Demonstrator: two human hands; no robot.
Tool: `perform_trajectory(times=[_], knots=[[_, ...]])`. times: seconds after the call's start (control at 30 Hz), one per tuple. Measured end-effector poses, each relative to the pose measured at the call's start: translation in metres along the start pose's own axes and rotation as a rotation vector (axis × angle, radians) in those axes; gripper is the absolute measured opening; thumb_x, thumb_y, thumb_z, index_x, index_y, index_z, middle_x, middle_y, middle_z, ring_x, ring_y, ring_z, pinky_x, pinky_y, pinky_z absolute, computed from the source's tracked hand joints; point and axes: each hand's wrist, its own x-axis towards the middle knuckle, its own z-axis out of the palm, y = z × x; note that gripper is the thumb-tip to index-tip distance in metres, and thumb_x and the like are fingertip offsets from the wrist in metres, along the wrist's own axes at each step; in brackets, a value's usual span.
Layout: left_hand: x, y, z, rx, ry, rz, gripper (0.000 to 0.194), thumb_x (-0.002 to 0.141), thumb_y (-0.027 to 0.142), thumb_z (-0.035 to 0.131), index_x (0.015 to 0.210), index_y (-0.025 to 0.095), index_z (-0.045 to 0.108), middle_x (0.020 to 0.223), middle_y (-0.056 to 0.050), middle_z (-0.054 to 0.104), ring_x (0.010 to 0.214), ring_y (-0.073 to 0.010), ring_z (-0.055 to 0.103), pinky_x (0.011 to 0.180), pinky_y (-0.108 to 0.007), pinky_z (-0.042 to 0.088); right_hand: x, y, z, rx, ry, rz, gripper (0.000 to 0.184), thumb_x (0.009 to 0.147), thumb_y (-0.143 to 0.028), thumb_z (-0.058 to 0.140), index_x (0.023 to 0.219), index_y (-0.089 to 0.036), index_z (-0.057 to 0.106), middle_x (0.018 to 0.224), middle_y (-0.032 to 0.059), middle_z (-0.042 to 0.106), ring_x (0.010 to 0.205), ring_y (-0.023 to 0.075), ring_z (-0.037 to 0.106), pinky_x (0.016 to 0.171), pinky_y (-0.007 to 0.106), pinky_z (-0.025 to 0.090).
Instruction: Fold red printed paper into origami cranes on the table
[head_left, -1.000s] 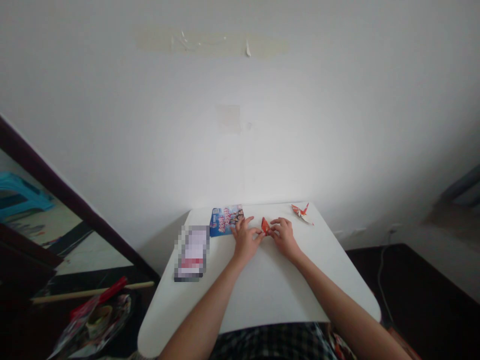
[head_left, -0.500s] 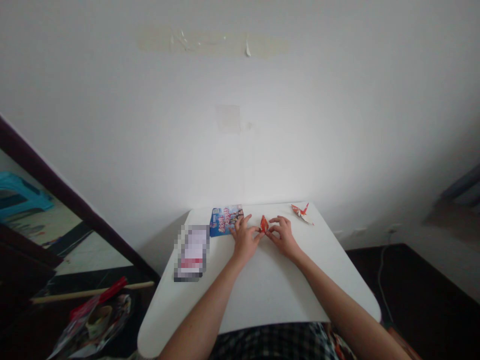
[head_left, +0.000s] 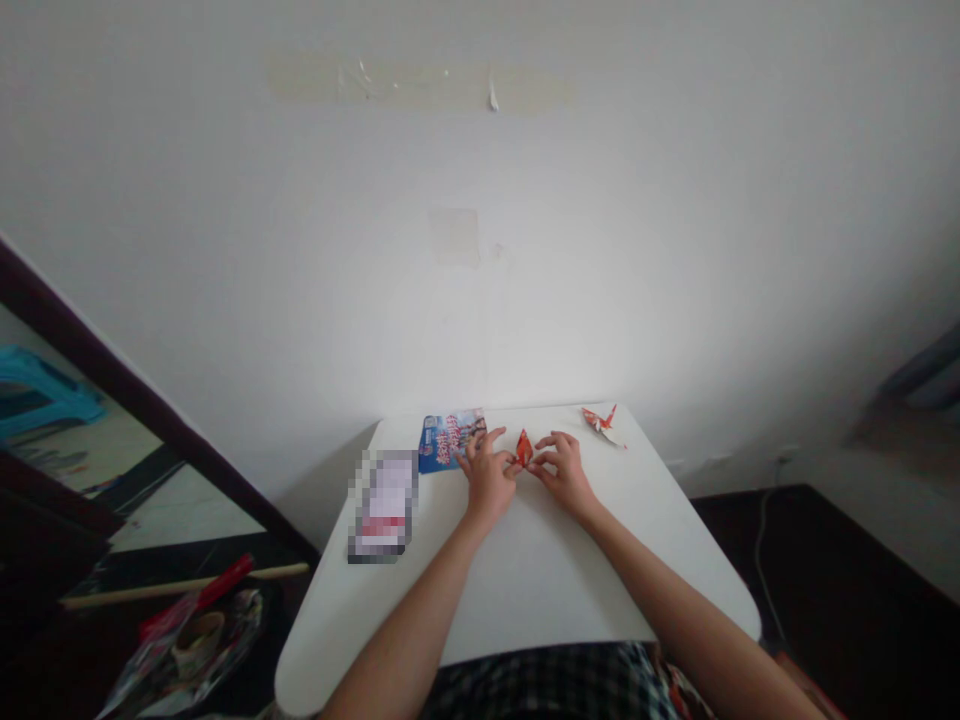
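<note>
Red paper (head_left: pixel 524 447) pinched by left hand (head_left: pixel 491 477), right hand (head_left: pixel 564 474); forearms (head_left: pixel 424 600) angled inward.

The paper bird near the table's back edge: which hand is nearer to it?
Right. The right hand is left of the paper bird, apart from it; the left hand is farther left, beyond the red folded paper.

between the forearms (head_left: pixel 643 560), bare bench (head_left: pixel 551 580) opens a lane up to the red folded paper (head_left: pixel 524 448), which fills the gap between left hand (head_left: pixel 491 482) and right hand (head_left: pixel 564 476). the leaflet (head_left: pixel 441 448) and pixelated slab (head_left: pixel 386 500) obstruct the left, the wall (head_left: pixel 562 310) the far side.
</note>
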Motion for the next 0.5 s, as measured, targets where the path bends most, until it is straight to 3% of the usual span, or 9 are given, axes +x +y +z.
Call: perform_trajectory(times=[0.2, 0.33, 0.5], knots=[[0.003, -0.002, -0.004, -0.012, -0.003, -0.033, 0.009, 0.075, 0.022, 0.082, 0.069, 0.027, 0.077, 0.152, 0.001, 0.055, 0.143, -0.0356, 0.037, 0.117, -0.07, 0.025, 0.001, 0.003, -0.006, 0.011, 0.016, 0.027, 0.011, 0.091, -0.035, 0.068, 0.091, -0.029, 0.078, 0.117, 0.009, 0.066, 0.129, 0.0309, 0.043, 0.111, 0.054, 0.039], [0.003, -0.003, -0.003, -0.024, 0.018, -0.047, 0.006, 0.074, 0.027, 0.084, 0.075, 0.029, 0.078, 0.15, -0.002, 0.056, 0.142, -0.0376, 0.038, 0.114, -0.071, 0.027, 0.002, 0.0, -0.008, 0.011, 0.033, 0.052, 0.017, 0.092, -0.042, 0.067, 0.088, -0.029, 0.078, 0.117, 0.0086, 0.065, 0.127, 0.0298, 0.046, 0.111, 0.053, 0.039], [0.0, -0.002, -0.002, -0.104, 0.067, -0.012, 0.015, 0.078, 0.026, 0.081, 0.091, 0.028, 0.075, 0.138, -0.005, 0.063, 0.137, -0.0301, 0.046, 0.115, -0.061, 0.034, 0.004, -0.003, -0.012, 0.059, 0.076, 0.088, 0.027, 0.092, -0.05, 0.065, 0.083, -0.027, 0.076, 0.113, 0.0093, 0.068, 0.123, 0.0291, 0.052, 0.11, 0.052, 0.04]])
